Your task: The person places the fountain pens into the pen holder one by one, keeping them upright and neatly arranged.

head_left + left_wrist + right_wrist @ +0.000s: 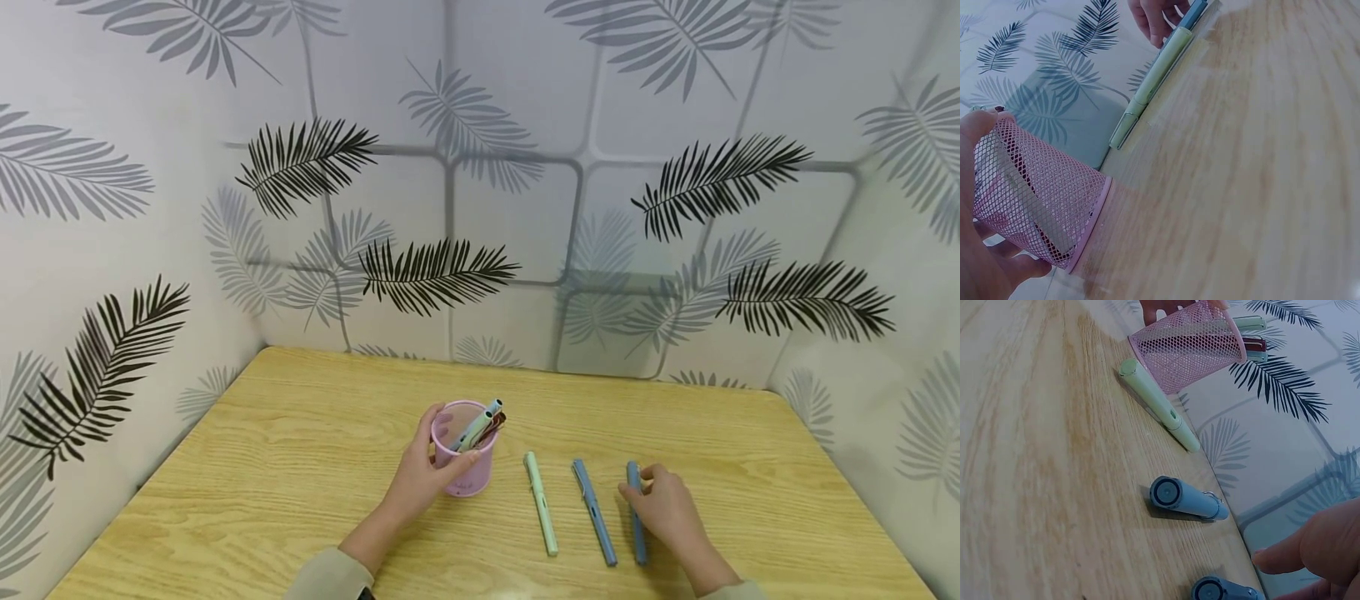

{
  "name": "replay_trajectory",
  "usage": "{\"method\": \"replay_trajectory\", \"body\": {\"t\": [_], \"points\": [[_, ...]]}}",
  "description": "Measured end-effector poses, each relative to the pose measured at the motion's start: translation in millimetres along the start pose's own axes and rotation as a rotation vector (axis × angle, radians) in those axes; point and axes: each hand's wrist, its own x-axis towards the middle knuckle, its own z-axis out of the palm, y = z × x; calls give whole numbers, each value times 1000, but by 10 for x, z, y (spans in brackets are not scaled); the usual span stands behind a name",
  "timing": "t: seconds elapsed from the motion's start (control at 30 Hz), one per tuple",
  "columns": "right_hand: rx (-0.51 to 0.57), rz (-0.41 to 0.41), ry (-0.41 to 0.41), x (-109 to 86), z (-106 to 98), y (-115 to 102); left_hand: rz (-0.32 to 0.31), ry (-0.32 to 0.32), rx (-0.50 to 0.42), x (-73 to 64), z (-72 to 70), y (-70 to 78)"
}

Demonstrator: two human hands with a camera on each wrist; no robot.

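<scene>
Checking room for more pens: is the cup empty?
Not empty: the cup holds pens, whose ends stick out of its top.

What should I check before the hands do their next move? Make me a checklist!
1. Left hand holds the pink cup: ok, fingers and thumb are around it.
2. Cup opening faces up, with room beside the pens inside: ok.
3. Right hand is at the rightmost blue pen: ok.
4. Right hand has a firm grip on that pen: cannot tell.
5. The green pen and the other blue pen lie apart, not crossing: ok.
6. Every pen is in the cup: not ok, three are outside it.
</scene>
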Motion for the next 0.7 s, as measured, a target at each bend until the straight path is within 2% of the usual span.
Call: {"method": "replay_trajectory", "body": {"t": [0.03, 0.3, 0.7], "points": [[0, 4, -4, -1, 3, -3, 9, 2, 5, 8, 4, -43], [-17, 11, -7, 9, 27, -12, -11, -4, -9, 22, 13, -72], [-40, 27, -23, 60, 37, -17, -4, 11, 11, 13, 12, -51]]}}
